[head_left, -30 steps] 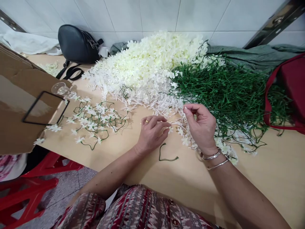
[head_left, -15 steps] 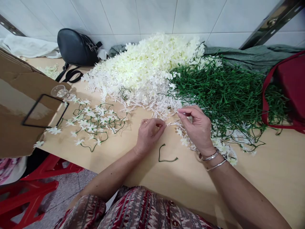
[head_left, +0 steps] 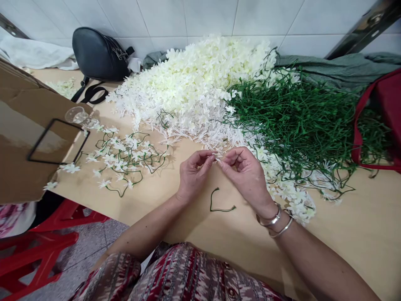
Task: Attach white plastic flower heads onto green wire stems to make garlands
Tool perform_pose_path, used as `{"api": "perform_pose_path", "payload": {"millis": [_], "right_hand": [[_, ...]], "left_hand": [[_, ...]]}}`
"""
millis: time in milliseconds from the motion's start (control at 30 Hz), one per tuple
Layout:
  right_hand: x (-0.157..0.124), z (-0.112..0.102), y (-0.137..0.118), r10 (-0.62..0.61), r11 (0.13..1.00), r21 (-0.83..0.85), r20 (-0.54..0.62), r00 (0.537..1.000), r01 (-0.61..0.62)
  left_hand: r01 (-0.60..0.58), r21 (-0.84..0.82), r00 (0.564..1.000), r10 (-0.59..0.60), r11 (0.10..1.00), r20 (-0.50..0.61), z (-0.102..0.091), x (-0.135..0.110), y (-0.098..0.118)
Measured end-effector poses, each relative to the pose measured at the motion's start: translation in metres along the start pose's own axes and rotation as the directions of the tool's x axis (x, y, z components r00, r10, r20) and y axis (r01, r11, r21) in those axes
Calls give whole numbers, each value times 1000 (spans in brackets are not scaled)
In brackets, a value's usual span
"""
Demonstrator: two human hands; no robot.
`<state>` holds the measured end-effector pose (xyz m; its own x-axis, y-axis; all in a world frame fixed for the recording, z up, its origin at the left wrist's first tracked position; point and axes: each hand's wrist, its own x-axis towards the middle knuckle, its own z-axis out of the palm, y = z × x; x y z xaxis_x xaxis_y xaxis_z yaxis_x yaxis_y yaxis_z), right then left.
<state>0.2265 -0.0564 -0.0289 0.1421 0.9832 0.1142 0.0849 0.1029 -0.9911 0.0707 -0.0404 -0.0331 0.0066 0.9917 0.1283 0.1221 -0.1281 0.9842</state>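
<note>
Pinching white bits [head_left: 218, 159] between thumb and fingertips of left hand [head_left: 194, 172] and right hand [head_left: 247, 176], close together; can't tell whether one piece or two, too small. Holding them just in front of white stamen pile [head_left: 216, 136]. Seeing one bent green stem [head_left: 223, 210] nearer on tabletop [head_left: 194, 228], between forearms. Also seeing cream petal heap [head_left: 203, 75] behind, green stem heap [head_left: 300, 121] at right, stemmed white flowers [head_left: 120, 168] at left.

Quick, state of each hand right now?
Left hand: closed, pinching a small white piece.
Right hand: closed, pinching there too; same small white piece or another, can't tell.
</note>
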Motion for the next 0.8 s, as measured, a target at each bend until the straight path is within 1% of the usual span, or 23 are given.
{"api": "perform_pose_path", "payload": {"millis": [167, 300, 400, 500, 633, 733, 800], "right_hand": [[1, 0, 3, -17, 999, -35, -75, 997, 15], [1, 1, 3, -11, 1000, -30, -73, 997, 8], [2, 1, 4, -6, 1000, -27, -59, 998, 4], [3, -1, 4, -8, 999, -44, -18, 1000, 7], [4, -4, 1, -74, 990, -123, 19, 997, 76], [6, -8, 0, -122, 980, -162, -3, 992, 120], [9, -11, 0, -145, 972, -193, -26, 989, 138]], "left_hand": [[37, -33, 999, -36, 999, 40, 3, -3, -2], [27, -5, 998, -27, 1000, 56, 4, -3, -5], [-26, 27, 997, 23, 999, 75, 4, -3, -5], [-89, 73, 991, 81, 993, 108, 2, -4, -3], [-141, 110, 981, 124, 984, 150, -1, -5, 1], [-181, 112, 977, 166, 977, 135, 0, -5, 3], [-255, 178, 966, 242, 950, 94, 0, -5, 5]]}}
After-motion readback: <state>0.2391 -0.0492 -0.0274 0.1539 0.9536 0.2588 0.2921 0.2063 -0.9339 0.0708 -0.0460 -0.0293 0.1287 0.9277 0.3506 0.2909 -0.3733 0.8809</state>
